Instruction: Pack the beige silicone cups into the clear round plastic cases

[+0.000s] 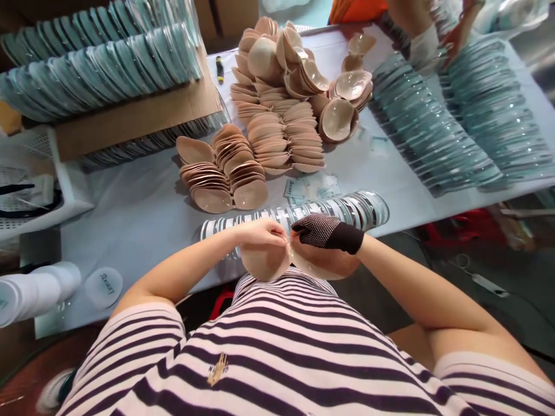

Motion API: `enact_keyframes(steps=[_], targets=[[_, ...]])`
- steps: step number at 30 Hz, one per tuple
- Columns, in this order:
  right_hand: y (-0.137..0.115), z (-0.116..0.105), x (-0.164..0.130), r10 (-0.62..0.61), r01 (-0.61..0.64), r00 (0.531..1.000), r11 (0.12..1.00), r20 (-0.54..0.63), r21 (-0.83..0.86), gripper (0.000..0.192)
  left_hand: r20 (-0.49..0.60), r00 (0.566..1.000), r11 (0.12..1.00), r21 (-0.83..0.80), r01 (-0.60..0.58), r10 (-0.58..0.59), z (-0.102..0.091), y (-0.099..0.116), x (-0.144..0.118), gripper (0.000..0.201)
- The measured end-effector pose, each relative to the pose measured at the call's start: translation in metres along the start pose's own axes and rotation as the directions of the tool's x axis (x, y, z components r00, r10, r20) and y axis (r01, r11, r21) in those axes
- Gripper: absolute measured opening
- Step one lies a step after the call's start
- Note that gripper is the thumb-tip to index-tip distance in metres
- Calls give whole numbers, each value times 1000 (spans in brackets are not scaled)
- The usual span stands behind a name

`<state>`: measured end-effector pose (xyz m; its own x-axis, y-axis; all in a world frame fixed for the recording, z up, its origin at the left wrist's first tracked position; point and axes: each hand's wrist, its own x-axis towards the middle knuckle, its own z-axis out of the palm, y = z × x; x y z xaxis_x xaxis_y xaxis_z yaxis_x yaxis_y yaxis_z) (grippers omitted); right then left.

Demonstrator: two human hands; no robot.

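While both hands meet close to the body at the near edge of the bench (143, 214), the bare left hand (260, 232) and the gloved right hand (318, 229) each pinch the inner edge of a beige cup (263, 263), its twin (323, 263) just beside it. They seem to be joining the pair at the middle; the next move would need a steady, aligned pinch. Both cups look smooth, soft and rounded. Stacks of similar cups (269, 138) lie farther off.
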<state>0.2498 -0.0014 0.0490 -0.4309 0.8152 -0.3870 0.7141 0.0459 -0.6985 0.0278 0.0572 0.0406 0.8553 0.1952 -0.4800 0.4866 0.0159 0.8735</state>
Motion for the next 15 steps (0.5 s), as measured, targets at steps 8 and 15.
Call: enact_keyframes(steps=[8, 15], targets=[[12, 13, -40, -9, -11, 996, 976, 91, 219, 19, 35, 998, 998, -40, 51, -50, 38, 11, 17, 26], [17, 39, -62, 90, -83, 996, 935, -5, 345, 17, -14, 999, 998, 54, 30, -29, 51, 20, 16, 29]])
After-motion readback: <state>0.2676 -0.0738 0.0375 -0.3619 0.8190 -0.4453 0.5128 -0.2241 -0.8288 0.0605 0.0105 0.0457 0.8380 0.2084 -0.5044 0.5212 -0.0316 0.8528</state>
